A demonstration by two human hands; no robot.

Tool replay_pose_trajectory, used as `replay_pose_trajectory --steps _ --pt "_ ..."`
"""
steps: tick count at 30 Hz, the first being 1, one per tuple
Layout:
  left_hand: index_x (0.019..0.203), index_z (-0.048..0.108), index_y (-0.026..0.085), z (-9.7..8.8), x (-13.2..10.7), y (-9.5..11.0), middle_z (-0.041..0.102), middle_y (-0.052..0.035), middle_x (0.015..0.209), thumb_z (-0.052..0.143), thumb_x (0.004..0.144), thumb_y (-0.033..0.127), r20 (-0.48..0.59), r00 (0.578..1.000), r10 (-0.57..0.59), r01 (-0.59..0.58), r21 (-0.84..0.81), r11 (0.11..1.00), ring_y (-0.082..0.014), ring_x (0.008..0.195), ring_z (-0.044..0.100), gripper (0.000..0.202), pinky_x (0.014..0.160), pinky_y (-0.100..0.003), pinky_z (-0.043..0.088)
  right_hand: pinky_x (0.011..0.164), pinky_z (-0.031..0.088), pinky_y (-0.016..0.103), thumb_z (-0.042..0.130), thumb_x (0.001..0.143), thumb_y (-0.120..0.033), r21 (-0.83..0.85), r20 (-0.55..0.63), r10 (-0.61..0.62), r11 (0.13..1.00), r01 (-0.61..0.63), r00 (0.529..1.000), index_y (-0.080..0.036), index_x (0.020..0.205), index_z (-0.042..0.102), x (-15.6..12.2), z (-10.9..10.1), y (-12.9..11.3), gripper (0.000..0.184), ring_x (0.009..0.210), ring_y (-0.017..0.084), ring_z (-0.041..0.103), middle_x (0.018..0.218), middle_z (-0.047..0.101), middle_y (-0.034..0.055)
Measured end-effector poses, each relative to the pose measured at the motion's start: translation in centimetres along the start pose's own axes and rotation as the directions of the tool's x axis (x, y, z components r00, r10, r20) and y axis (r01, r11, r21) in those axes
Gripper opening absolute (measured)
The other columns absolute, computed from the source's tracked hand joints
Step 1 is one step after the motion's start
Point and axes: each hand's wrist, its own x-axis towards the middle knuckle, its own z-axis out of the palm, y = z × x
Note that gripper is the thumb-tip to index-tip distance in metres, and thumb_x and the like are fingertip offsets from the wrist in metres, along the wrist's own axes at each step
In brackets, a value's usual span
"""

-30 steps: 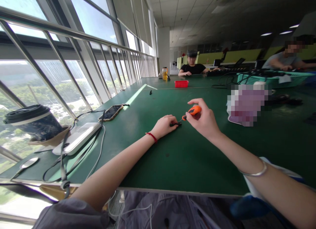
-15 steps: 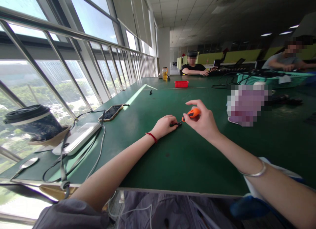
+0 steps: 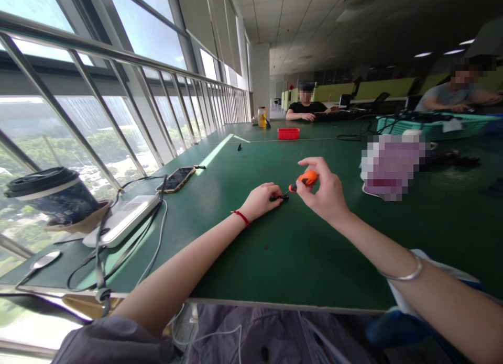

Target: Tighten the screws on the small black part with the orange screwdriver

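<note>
On the green table (image 3: 251,259), my left hand (image 3: 262,199) is closed on a small black part (image 3: 280,197), pinning it against the surface. Fingers cover much of that part, so its kind does not show. My right hand (image 3: 324,188) grips an orange-and-black screwdriver (image 3: 308,178) by its handle, thumb and fingers around it. The thin shaft slants down to the left, and its tip meets the black part beside my left fingertips.
A red bin (image 3: 288,133) and a small black piece (image 3: 239,147) lie farther back. Leftward are a phone (image 3: 176,179), a white power bank (image 3: 126,220) with cables and a lidded cup (image 3: 55,196). A green basket (image 3: 436,127) stands right. Two people sit beyond.
The screwdriver handle and my right fingers have turned slightly, while my left hand and the black part stay put. Across the table, one person's hands have shifted.
</note>
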Motion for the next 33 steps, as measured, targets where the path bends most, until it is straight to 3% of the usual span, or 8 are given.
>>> replay_pose_trajectory --steps 3,7,10,17,20,25,29,33 --pt "0.078 0.059 0.017 0.0 0.0 -0.1 0.06 -0.002 0.081 0.057 0.08 0.025 -0.009 1.0 0.004 -0.004 0.0 1.0 -0.0148 0.075 0.055 0.009 0.066 -0.025 0.043 0.054 0.039 0.026 0.055 0.074 -0.037 -0.037 -0.037 -0.011 0.999 0.01 0.999 -0.02 0.111 0.048 0.0 0.1 0.2 0.042 0.063 0.016 0.056 0.077 0.059 0.0006" --pt "0.078 0.059 0.017 0.2 0.1 -0.1 0.06 -0.0023 0.082 0.057 0.081 0.026 -0.01 1.0 0.01 -0.01 0.006 1.0 -0.0145 0.074 0.055 0.01 0.068 -0.025 0.044 0.051 0.035 0.026 0.053 0.078 -0.047 -0.036 0.052 0.102 0.994 -0.101 0.993 -0.02 0.096 0.055 0.0 0.0 -0.2 0.032 0.047 0.014 0.048 0.051 0.048 -0.0059" --pt "0.078 0.06 0.017 0.1 0.1 -0.1 0.06 -0.0022 0.081 0.057 0.08 0.026 -0.006 1.0 0.001 -0.001 0.018 1.0 -0.0145 0.074 0.055 0.01 0.068 -0.025 0.044 0.051 0.035 0.025 0.052 0.08 -0.044 0.02 0.096 0.088 0.996 -0.09 0.991 -0.021 0.089 0.056 0.0 0.0 -0.3 0.025 0.046 0.012 0.047 0.049 0.046 -0.0059" --pt "0.078 0.059 0.017 0.1 0.1 0.0 0.06 -0.002 0.081 0.058 0.08 0.024 -0.012 1.0 0.002 -0.001 0.007 1.0 -0.0142 0.074 0.055 0.008 0.066 -0.024 0.043 0.051 0.042 0.026 0.056 0.074 -0.036 0.078 -0.053 0.001 0.997 0.003 0.999 -0.022 0.12 0.04 -0.2 0.6 0.5 0.05 0.062 0.013 0.055 0.097 0.057 0.0044" --pt "0.077 0.06 0.017 0.1 0.1 0.0 0.06 -0.0021 0.081 0.058 0.08 0.025 -0.011 1.0 0.001 -0.001 0.004 1.0 -0.0141 0.073 0.055 0.009 0.067 -0.025 0.044 0.049 0.038 0.026 0.057 0.074 -0.045 -0.012 -0.038 0.074 0.997 -0.075 0.997 -0.02 0.118 0.043 -0.2 0.6 0.3 0.052 0.057 0.015 0.054 0.077 0.058 -0.0003" --pt "0.079 0.06 0.017 0.0 0.1 0.0 0.06 -0.0024 0.082 0.057 0.08 0.025 -0.003 1.0 0.0 0.0 0.011 1.0 -0.0146 0.074 0.056 0.009 0.068 -0.025 0.045 0.052 0.036 0.027 0.052 0.08 -0.048 -0.037 0.072 0.124 0.992 -0.122 0.99 -0.021 0.089 0.058 -0.1 0.1 -0.5 0.029 0.047 0.014 0.049 0.052 0.052 -0.0036" --pt "0.077 0.059 0.017 0.0 0.1 0.0 0.059 -0.0022 0.081 0.057 0.08 0.025 -0.01 1.0 0.005 -0.005 0.012 1.0 -0.0145 0.074 0.055 0.009 0.067 -0.025 0.044 0.053 0.039 0.027 0.053 0.079 -0.039 0.018 0.089 0.08 0.996 -0.082 0.993 -0.02 0.094 0.056 -0.2 0.1 -0.4 0.024 0.05 0.014 0.05 0.056 0.054 -0.003" --pt "0.075 0.058 0.017 0.1 0.1 -0.1 0.059 -0.0021 0.08 0.057 0.081 0.026 -0.02 1.0 0.009 -0.008 0.006 1.0 -0.0144 0.074 0.055 0.011 0.066 -0.024 0.043 0.055 0.043 0.027 0.057 0.072 -0.033 0.009 -0.026 -0.005 1.0 0.005 1.0 -0.02 0.114 0.049 -0.2 0.3 0.1 0.044 0.066 0.016 0.057 0.087 0.062 0.0038"
